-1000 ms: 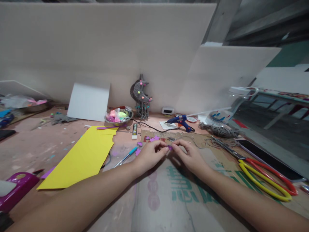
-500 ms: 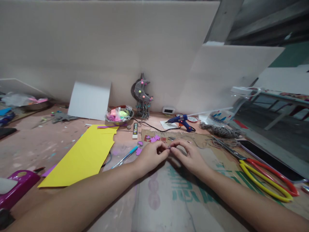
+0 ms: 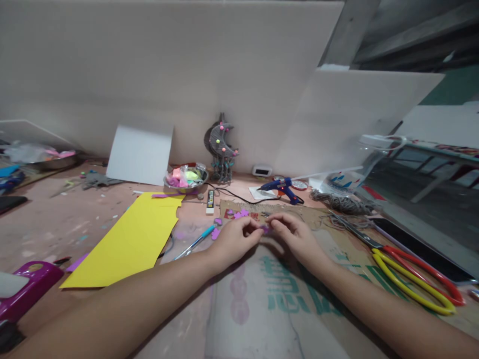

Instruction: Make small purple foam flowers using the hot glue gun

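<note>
Both hands meet over the cardboard sheet (image 3: pixel 277 319) in front of me. Between my fingertips is a small purple piece (image 3: pixel 265 229), mostly covered, probably like the flower cutouts close by. My left hand (image 3: pixel 235 240) pinches its left side with thumb and forefinger. The curled fingers of my right hand (image 3: pixel 294 234) are at its right side, thumb and forefinger near together; whether they grip it I cannot tell. Beyond the left hand lie purple flower cutouts (image 3: pixel 241 213). Another purple flower (image 3: pixel 215 233) and a purple heart (image 3: pixel 217 221) lie beside a blue pen (image 3: pixel 196 241).
Yellow paper (image 3: pixel 127 244) and a magenta tool (image 3: pixel 33 286) lie left. Scissors (image 3: pixel 411 279), a phone (image 3: pixel 419 247) and grey yarn (image 3: pixel 340 202) lie right. At the back are a glue gun (image 3: pixel 282 187), a metal bowl (image 3: pixel 186 185) and a moon ornament (image 3: pixel 220 144).
My right hand has drawn slightly away from the left, so more of the purple piece shows between the fingertips. The left hand has barely moved.
</note>
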